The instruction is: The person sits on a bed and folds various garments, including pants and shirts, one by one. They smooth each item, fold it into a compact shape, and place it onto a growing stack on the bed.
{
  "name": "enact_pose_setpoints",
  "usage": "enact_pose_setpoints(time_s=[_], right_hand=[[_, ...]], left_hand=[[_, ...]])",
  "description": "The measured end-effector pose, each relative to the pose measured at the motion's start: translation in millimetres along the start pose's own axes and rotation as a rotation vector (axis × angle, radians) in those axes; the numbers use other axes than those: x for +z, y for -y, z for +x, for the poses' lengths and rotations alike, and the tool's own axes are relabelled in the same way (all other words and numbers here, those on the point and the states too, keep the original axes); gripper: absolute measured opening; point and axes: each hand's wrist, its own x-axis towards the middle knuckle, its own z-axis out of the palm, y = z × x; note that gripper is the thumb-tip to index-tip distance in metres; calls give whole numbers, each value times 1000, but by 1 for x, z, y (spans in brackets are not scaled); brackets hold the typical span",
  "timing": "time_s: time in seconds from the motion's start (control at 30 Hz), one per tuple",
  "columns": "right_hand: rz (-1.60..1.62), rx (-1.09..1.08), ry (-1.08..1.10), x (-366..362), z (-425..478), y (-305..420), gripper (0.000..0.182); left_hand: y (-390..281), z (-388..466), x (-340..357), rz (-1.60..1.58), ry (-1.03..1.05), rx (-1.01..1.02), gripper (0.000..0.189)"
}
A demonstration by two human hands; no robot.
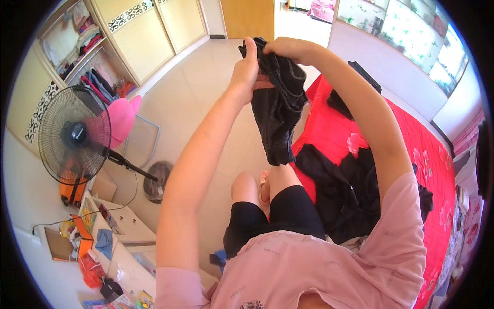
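Both arms reach out ahead of me, holding up a bunched black garment with pale stitching, perhaps trousers. My left hand grips its left side near the top, thumb pointing up and fingers partly hidden in the cloth. At the upper edge, my right hand is closed on the fabric, its fingertips hidden. The garment's lower end hangs over my knees. Right of my legs, a heap of black clothes lies on a red floral bedspread. Another folded-looking dark garment lies near the bed's far end.
A pedestal fan stands at the left, its round base on the tiled floor. Behind it is a pink chair. A cluttered white desk is at lower left. An open wardrobe holds clothes. A wooden door stands ahead.
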Motion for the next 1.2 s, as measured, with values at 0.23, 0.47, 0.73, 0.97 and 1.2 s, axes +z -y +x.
enact_pose_setpoints(time_s=[0.23, 0.47, 0.73, 0.97, 1.2], right_hand=[[-399, -74, 37, 4, -19, 7, 66], [-372, -19, 75, 15, -2, 5, 48], [-353, 90, 16, -10, -1, 25, 33], [42, 127, -144, -20, 13, 48, 11], [104, 130, -144, -18, -12, 77, 8]], left_hand=[[-4, -13, -14, -227, 260, -78, 112], [6, 1, -32, -436, 247, -288, 92], [19, -20, -48, 333, 156, 282, 58], [297, -94, -110, 238, -115, -54, 88], [327, -88, -65, -331, -314, -247, 82]])
